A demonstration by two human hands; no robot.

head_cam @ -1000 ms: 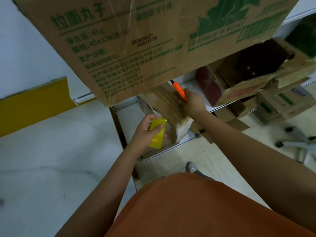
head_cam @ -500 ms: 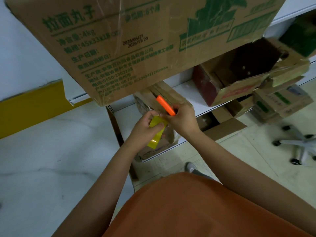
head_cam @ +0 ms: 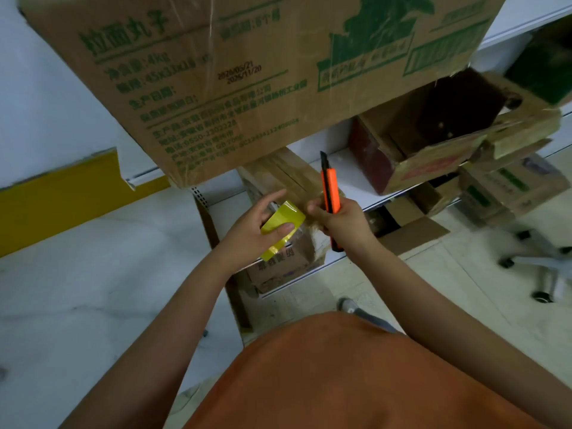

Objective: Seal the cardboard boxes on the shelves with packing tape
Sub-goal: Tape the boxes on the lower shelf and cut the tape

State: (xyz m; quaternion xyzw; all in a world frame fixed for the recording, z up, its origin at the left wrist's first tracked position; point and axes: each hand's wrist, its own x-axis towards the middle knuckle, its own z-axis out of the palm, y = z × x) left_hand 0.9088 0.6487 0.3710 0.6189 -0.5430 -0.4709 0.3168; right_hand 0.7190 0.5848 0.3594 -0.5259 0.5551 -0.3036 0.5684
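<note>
Nearest the camera is an orange shirt [head_cam: 356, 376], with both forearms reaching forward from it. The left hand [head_cam: 253, 230] holds a yellow tape roll [head_cam: 283, 222]: the thumb lies curled over its outer face and the fingers reach behind it, so the grip is closed on the roll. The roll's face tilts up and to the right. Just beside it, the right hand [head_cam: 343, 221] grips an orange knife [head_cam: 330, 196]. Its long axis runs nearly upright, the dark blade tip pointing up and away, the butt showing below the palm. Under both hands a small box [head_cam: 284, 261] sits on the low white shelf [head_cam: 356, 178], its taped top running away from the camera. Farther right lies an open box [head_cam: 433, 150] with its flaps up. A big box [head_cam: 247, 72] with green print fills the top of the view.
</note>
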